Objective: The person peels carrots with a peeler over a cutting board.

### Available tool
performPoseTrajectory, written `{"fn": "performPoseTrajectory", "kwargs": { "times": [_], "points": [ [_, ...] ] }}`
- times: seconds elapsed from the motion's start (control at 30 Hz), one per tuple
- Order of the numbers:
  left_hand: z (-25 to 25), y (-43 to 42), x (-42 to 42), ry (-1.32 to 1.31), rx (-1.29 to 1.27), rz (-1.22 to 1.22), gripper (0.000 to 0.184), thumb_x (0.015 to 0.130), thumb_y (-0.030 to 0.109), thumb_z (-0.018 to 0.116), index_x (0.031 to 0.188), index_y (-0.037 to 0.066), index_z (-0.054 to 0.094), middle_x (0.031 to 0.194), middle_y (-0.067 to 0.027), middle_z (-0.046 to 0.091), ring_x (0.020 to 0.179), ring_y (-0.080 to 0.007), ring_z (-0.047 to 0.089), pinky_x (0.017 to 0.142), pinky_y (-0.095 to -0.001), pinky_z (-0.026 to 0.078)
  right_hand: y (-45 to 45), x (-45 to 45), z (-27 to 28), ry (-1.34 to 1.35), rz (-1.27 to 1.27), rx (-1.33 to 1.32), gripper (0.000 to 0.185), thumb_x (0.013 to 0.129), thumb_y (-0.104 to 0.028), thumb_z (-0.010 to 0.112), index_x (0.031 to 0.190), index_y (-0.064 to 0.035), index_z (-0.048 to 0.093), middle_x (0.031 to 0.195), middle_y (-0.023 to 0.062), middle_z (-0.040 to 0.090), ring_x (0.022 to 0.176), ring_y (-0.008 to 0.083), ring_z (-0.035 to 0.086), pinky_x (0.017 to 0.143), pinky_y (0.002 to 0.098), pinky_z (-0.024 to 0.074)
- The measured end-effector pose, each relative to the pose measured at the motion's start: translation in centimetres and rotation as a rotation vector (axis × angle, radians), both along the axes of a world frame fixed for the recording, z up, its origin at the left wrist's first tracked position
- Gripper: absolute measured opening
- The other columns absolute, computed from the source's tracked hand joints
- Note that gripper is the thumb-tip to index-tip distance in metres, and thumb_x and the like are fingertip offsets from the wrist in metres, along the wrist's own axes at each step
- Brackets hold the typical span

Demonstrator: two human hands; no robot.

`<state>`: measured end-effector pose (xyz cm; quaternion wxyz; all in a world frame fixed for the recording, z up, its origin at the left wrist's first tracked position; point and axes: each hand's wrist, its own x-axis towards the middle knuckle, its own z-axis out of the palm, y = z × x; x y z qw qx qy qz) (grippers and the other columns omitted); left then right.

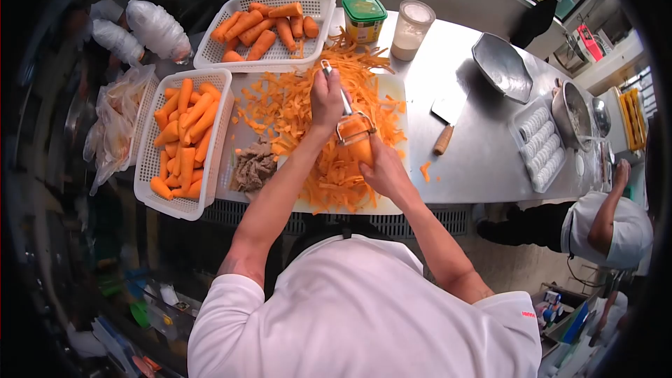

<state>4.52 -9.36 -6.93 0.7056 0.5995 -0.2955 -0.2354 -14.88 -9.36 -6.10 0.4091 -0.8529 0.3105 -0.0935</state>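
My left hand [327, 100] is closed around the handle of a metal Y-shaped peeler [355, 127]. Its head lies against a carrot [362, 151], which my right hand [385, 171] grips from the near right side. Beneath both hands a thick heap of orange carrot peelings [294, 115] covers much of a white cutting board [394, 91]. To the left, a white basket [222, 108] holds several smooth, bright carrots [185, 161]. Behind the heap, another white basket [324, 10] contains several duller carrots [262, 45].
A crumpled brown cloth [255, 166] lies left of the board. Farther back stand a green-lidded tub [364, 17] and a clear container [413, 28]. On the steel table [483, 161] rest a wooden-handled scraper [444, 138], a dark tray [502, 66] and a tray of white rolls [539, 143]. Another person [609, 227] stands at right.
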Motion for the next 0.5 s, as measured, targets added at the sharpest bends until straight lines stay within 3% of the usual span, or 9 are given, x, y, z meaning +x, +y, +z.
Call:
{"fn": "performPoseTrajectory", "kwargs": {
  "times": [0.03,0.1,0.17,0.23,0.3,0.37,0.43,0.47,0.5],
  "points": [
    [-0.8,-0.4,1.4,-0.001,-0.004,0.006,0.025,0.105,0.03,0.04,0.095,0.008,0.042,0.063,-0.0032,0.053,0.05,-0.0113,0.054,0.046,-0.0264,0.044,-0.2,0.3,0.1,0.074,0.0,-0.003,0.062,0.08,-0.007,0.065,0.136,0.0025,0.041,0.107,0.0297,0.062,0.105,0.0473,0.057,0.088,0.0484,0.0476],
    [-0.8,-0.2,4.1,0.2,-0.042,0.329,0.025,0.104,0.028,0.043,0.092,0.006,0.041,0.059,-0.0039,0.051,0.045,-0.0145,0.053,0.043,-0.0289,0.044,-0.1,-0.5,-0.1,0.023,0.019,-0.026,0.062,0.08,-0.007,0.065,0.135,0.0028,0.041,0.107,0.03,0.062,0.104,0.0473,0.057,0.088,0.0487,0.0473],
    [-0.7,0.1,2.7,0.212,-0.062,0.285,0.027,0.105,0.029,0.043,0.091,0.006,0.042,0.058,-0.0043,0.052,0.045,-0.0146,0.054,0.043,-0.0294,0.044,-0.6,-0.4,-0.4,-0.032,0.025,-0.045,0.061,0.08,-0.007,0.065,0.135,0.0031,0.041,0.106,0.0303,0.062,0.104,0.0473,0.057,0.088,0.0491,0.047],
    [-1.3,-0.3,-0.3,0.033,-0.042,0.068,0.023,0.104,0.029,0.043,0.093,0.009,0.043,0.06,-0.0043,0.053,0.047,-0.013,0.054,0.044,-0.0268,0.044,-0.6,0.1,-0.6,0.107,0.034,-0.033,0.059,0.08,-0.006,0.065,0.133,0.0038,0.042,0.106,0.0308,0.062,0.104,0.0479,0.057,0.087,0.0497,0.0468],
    [-2.6,-0.5,2.1,0.036,0.039,0.103,0.023,0.104,0.031,0.044,0.095,0.009,0.044,0.061,-0.0048,0.054,0.045,-0.0134,0.053,0.045,-0.0283,0.045,-0.6,0.1,0.3,0.094,0.028,-0.014,0.058,0.08,-0.007,0.066,0.132,0.0037,0.043,0.105,0.0296,0.063,0.102,0.0466,0.058,0.087,0.0488,0.047],
    [-4.8,-0.5,5.6,0.103,0.031,0.306,0.023,0.103,0.03,0.044,0.096,0.008,0.045,0.063,-0.0055,0.056,0.049,-0.013,0.055,0.047,-0.029,0.046,-0.8,-0.7,0.2,0.084,0.007,0.008,0.057,0.08,-0.008,0.066,0.131,0.0037,0.043,0.103,0.0284,0.063,0.1,0.0454,0.059,0.087,0.0478,0.0471],
    [-2.8,0.7,6.7,0.213,0.054,0.381,0.023,0.103,0.031,0.043,0.098,0.008,0.046,0.066,-0.0059,0.057,0.054,-0.0128,0.056,0.048,-0.0301,0.046,-1.2,-1.7,-0.8,-0.197,0.057,-0.022,0.053,0.083,-0.011,0.067,0.129,-0.0006,0.044,0.095,0.0233,0.065,0.09,0.0374,0.065,0.076,0.0446,0.0526],
    [-2.3,1.5,7.1,0.236,0.019,0.358,0.024,0.104,0.03,0.041,0.098,0.007,0.045,0.064,-0.007,0.057,0.053,-0.0138,0.057,0.049,-0.0306,0.046,-1.2,-2.2,-0.8,-0.193,0.051,-0.016,0.053,0.083,-0.011,0.067,0.129,-0.0006,0.044,0.095,0.0233,0.065,0.09,0.0374,0.065,0.076,0.0446,0.0526],
    [-1.6,1.8,7.3,0.258,-0.022,0.338,0.026,0.105,0.03,0.04,0.098,0.005,0.044,0.063,-0.0081,0.057,0.052,-0.0149,0.057,0.049,-0.0312,0.047,-1.3,-2.3,0.4,-0.304,-0.022,0.544,0.054,0.086,-0.012,0.067,0.133,-0.0035,0.04,0.091,0.0175,0.064,0.084,0.0292,0.065,0.069,0.0397,0.0522]
  ]
}}
